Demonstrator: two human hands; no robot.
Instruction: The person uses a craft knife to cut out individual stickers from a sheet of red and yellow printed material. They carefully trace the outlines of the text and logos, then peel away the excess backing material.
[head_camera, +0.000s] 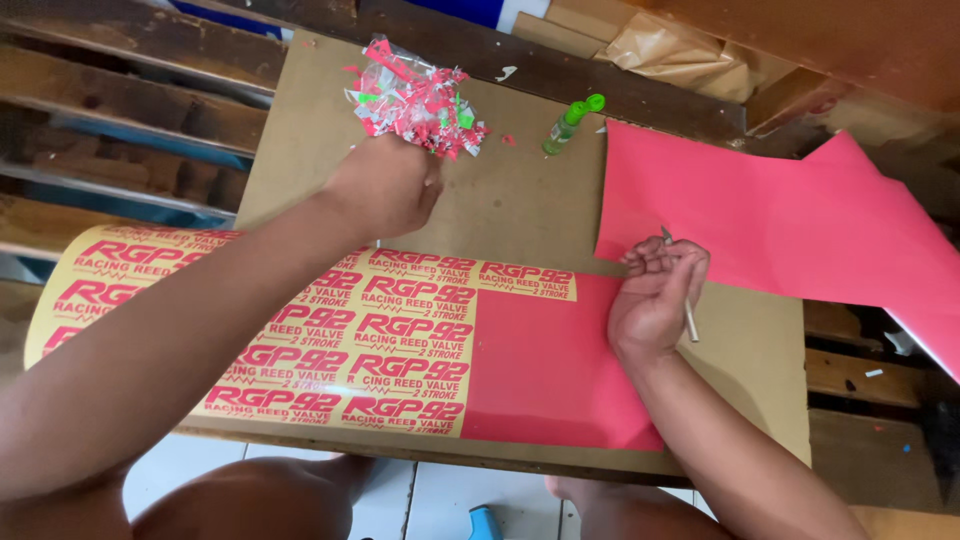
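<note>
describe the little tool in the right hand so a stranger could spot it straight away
Start at the brown cardboard work board, then go to the plain red vinyl sheet on its right side. At that sheet's lower left edge the right hand grips a thin silver pen-shaped knife, the only slim metal stick there.

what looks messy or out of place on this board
A loose heap of red and green scraps sits at the board's far edge, just beyond the left hand. A green bottle lies tipped on its side nearby. The sticker sheet curls off the left edge.
</note>
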